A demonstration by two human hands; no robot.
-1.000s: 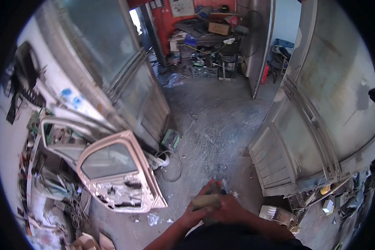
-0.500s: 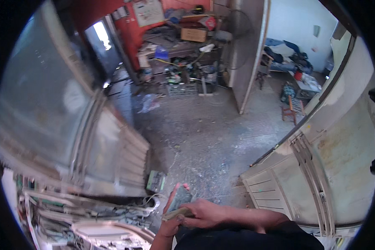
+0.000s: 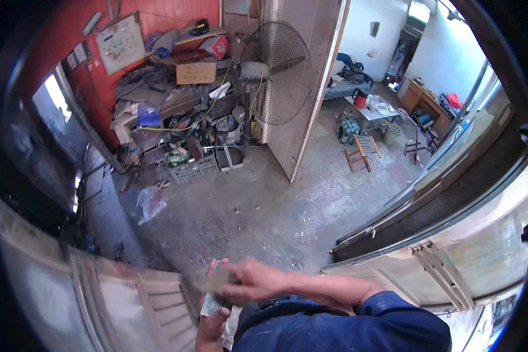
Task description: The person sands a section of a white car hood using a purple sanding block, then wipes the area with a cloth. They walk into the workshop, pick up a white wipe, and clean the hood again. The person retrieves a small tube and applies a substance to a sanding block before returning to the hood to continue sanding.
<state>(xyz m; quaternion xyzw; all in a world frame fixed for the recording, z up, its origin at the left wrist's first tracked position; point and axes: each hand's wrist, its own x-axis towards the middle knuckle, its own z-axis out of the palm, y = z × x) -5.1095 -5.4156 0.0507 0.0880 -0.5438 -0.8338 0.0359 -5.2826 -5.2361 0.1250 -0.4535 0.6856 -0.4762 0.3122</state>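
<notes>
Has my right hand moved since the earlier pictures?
Yes: your right hand has come forward, nearer the standing fan, which looks larger now than before.

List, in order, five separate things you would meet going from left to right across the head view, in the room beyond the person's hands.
White wall board → cardboard box → pedestal fan → wooden stool → wooden desk.
</notes>
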